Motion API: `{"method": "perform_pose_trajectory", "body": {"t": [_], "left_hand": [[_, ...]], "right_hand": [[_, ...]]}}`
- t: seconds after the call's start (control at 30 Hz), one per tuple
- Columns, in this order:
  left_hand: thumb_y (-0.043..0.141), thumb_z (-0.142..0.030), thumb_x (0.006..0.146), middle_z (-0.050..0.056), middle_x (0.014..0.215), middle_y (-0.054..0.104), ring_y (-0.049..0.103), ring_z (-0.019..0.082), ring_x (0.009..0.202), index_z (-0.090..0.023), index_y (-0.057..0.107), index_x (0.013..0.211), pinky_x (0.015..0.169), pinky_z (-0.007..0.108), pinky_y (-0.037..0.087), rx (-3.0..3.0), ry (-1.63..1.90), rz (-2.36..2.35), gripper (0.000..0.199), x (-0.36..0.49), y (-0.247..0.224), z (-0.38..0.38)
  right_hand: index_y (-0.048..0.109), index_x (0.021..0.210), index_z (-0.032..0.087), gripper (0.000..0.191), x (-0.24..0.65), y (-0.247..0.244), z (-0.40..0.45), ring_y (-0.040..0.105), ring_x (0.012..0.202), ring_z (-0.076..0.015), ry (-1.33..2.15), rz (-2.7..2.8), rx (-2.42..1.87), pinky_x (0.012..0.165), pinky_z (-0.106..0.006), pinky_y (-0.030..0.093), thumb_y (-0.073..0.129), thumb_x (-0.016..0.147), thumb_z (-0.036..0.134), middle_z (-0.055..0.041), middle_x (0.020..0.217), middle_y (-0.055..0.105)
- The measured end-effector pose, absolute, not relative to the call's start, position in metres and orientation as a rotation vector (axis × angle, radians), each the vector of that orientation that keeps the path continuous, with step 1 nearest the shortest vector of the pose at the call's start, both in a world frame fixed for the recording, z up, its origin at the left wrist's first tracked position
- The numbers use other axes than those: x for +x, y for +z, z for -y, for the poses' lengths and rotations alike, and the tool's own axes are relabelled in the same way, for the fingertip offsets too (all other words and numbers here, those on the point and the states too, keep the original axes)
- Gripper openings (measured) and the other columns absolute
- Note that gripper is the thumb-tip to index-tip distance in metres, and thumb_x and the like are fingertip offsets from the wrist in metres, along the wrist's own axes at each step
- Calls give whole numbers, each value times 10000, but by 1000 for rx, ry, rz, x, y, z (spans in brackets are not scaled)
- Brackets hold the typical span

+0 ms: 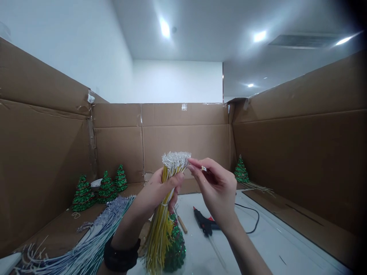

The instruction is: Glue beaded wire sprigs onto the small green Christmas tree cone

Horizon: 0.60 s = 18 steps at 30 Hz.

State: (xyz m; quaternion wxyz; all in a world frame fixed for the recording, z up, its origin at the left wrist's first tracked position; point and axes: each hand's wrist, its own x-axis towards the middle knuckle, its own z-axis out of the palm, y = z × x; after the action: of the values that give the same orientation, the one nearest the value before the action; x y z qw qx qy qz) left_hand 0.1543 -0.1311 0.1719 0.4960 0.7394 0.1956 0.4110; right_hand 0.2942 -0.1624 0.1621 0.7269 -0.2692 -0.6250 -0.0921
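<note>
My left hand (pixel 163 185) is wrapped around a thick bundle of thin yellow and white wires (pixel 157 236), held upright with its frizzy silvery-white tips (pixel 176 158) on top. The long ends hang down toward the table. At the right edge of those tips my right hand (pixel 216 187) is closed in a pinch. Small yellow-and-white wire ends (pixel 203 168) poke out between its fingers; how many it holds is hidden. Behind the hanging wires stands a glittery green Christmas tree ornament (pixel 178 244), partly covered.
A black glue gun (pixel 202 221) with a clear glue stick and cable lies on the white table, beside a wooden-handled tool (pixel 182 224). Purple and teal wires (pixel 106 221) spread at left. Small green trees (pixel 83 194) stand left, another tree (pixel 241 171) right. Cardboard walls (pixel 186 141) surround everything.
</note>
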Motion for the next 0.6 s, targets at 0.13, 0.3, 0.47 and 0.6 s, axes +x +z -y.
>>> {"method": "perform_pose_trajectory", "body": {"t": [0.13,0.3,0.47,0.6], "left_hand": [[562,-528,774,-79,430,415,385,46,326,-190,438,687,348,171,334,1767,998,-464,370,156,173,133],[576,-532,762,-72,517,438,396,34,329,-187,431,694,334,173,334,1711,1009,-443,380,160,171,133],[559,-514,783,-77,510,434,401,30,334,-187,424,718,336,161,329,1653,1082,-432,359,164,170,133],[571,-501,781,-81,494,437,400,33,328,-191,427,722,340,165,325,1670,1121,-412,347,166,169,135]], "right_hand": [[680,869,228,106,295,162,160,544,614,-106,-240,1414,-601,517,-238,417,590,819,204,-6,746,663],[659,861,229,84,298,163,159,522,598,-100,-305,1412,-545,497,-232,391,613,799,196,0,748,645],[588,754,210,115,298,169,162,470,532,-82,51,1406,-516,439,-209,345,639,774,311,22,664,572],[546,785,220,182,295,173,163,409,410,-57,489,1540,-474,386,-195,312,618,778,387,66,548,507]]}}
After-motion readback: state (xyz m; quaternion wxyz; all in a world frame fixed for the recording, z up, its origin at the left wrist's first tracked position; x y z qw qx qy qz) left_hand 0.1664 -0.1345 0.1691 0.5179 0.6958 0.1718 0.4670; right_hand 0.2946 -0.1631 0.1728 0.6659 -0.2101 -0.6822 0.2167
